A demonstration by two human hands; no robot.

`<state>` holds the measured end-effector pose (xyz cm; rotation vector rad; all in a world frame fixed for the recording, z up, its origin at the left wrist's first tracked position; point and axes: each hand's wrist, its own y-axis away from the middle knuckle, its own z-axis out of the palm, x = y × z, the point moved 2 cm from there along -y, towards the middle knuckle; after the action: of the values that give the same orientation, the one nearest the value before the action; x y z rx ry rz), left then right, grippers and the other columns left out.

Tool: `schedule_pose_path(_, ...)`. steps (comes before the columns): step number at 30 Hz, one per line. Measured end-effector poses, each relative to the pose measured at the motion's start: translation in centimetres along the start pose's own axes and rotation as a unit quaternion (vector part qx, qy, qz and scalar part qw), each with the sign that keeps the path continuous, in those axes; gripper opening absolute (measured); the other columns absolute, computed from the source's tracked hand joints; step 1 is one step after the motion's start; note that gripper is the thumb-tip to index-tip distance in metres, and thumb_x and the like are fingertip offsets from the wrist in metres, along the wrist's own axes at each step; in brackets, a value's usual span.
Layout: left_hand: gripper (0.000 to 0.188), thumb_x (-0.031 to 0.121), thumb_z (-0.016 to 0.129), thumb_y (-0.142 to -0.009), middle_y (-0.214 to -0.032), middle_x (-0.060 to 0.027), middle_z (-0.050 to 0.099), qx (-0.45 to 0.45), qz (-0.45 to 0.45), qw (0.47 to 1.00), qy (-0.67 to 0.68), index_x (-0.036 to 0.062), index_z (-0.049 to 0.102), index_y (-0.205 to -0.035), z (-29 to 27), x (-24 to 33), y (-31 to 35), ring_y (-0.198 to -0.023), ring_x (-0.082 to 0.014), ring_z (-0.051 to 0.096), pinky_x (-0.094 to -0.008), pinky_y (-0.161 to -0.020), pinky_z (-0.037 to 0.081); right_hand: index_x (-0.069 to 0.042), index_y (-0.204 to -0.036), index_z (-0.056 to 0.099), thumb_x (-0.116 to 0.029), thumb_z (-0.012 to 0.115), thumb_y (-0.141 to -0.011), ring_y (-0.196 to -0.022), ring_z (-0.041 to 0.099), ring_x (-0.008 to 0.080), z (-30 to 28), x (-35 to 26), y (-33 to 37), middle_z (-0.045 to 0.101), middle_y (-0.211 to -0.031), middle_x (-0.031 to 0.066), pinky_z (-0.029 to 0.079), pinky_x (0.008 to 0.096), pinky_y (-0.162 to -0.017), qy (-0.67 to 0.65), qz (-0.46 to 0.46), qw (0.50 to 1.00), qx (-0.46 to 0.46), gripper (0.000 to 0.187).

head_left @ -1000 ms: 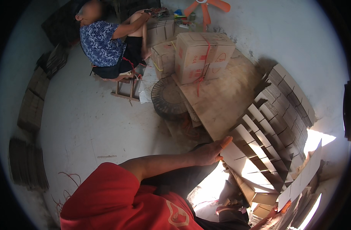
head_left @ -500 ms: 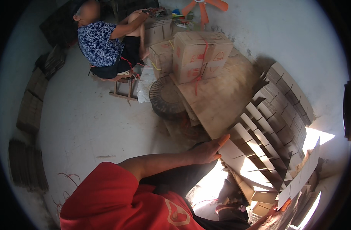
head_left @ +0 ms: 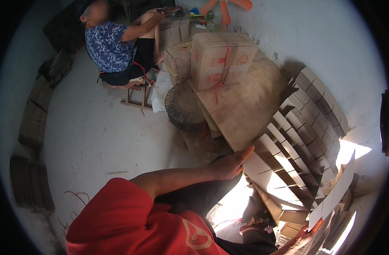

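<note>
One brown board (head_left: 266,91) leaves open room between a strapped carton (head_left: 217,63) and a slotted cardboard partition (head_left: 283,163) at its near end. Beside the partition's right edge slants a cardboard sheet (head_left: 335,191), lower corner grasped by the right hand (head_left: 304,240); the left hand (head_left: 229,166) meets the left corner, its fingers' grip unclear.

The left arm (head_left: 177,180) reaches across to the right, elbow slightly bent, its left hand (head_left: 229,167) with one orange-tipped digit angled up and outward. The right forearm (head_left: 288,249) enters low — mostly cut off — its right hand (head_left: 304,239) bent-fingered, orange toward the tips.
</note>
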<state>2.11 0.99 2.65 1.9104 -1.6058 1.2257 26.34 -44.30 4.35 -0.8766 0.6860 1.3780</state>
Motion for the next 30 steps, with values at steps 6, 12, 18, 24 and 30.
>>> schedule_pose_path(6,0.093,0.006,0.066,-0.078,-0.112,-0.0253,0.05,0.077,0.093,0.992,-0.029,0.0079,0.005,-0.147,-0.2,-0.2,0.3,-0.096,-0.04,0.055,-0.0443,-0.085,0.045,-0.003,-0.131,0.043,-0.009,0.059,-0.088,-0.085,0.064,0.016,0.3,-0.3,0.7,0.061,-0.11,0.0099,0.054,0.0253,-0.056,0.002,0.0,1.0,-0.009,0.046)
schedule_pose_path(12,0.086,0.019,0.07,-0.081,-0.142,-0.0244,0.033,0.081,0.111,0.989,-0.053,-0.0005,0.016,-0.145,0.8,-1.7,-0.3,-0.127,-0.035,0.04,-0.0377,-0.105,0.032,-0.003,-0.131,0.042,-0.008,0.058,-0.088,-0.082,0.064,0.0156,0.2,-1.5,2.7,0.062,-0.108,0.0099,0.055,0.0245,-0.053,-0.011,-0.012,0.999,-0.031,0.047)
schedule_pose_path(18,0.086,0.016,0.072,-0.078,-0.141,-0.0177,0.037,0.095,0.089,0.992,-0.001,-0.0004,0.02,-0.144,1.2,-3.0,-0.4,-0.113,-0.0279,0.052,-0.0365,-0.092,0.044,-0.003,-0.131,0.041,-0.007,0.058,-0.087,-0.08,0.065,0.0152,8.1,-2.0,4.9,0.062,-0.106,0.0098,0.055,0.0237,-0.05,-0.033,-0.037,0.997,-0.052,0.047)
schedule_pose_path(24,0.077,0.014,0.07,-0.08,-0.137,-0.0144,0.041,0.125,0.049,0.991,0.022,0.0025,0.027,-0.142,-0.1,-3.1,0.1,-0.113,-0.0255,0.05,-0.0362,-0.093,0.042,-0.001,-0.132,0.044,-0.003,0.061,-0.085,-0.064,0.061,0.0109,8.6,-5.4,7.3,0.064,-0.102,0.0094,0.043,0.0208,-0.038,0.059,-0.08,0.992,0.08,0.05)
schedule_pose_path(30,0.058,0.009,0.067,-0.08,-0.128,-0.0168,0.05,0.137,0.18,0.971,-0.078,-0.0005,0.042,-0.132,-0.6,3.8,-0.3,-0.118,-0.0307,0.047,-0.0395,-0.099,0.039,-0.002,-0.135,0.044,-0.007,0.068,-0.08,-0.051,0.055,0.0084,13.4,-12.0,9.1,0.063,-0.085,0.0059,0.038,0.0208,-0.037,0.381,-0.15,0.912,-0.008,0.06)
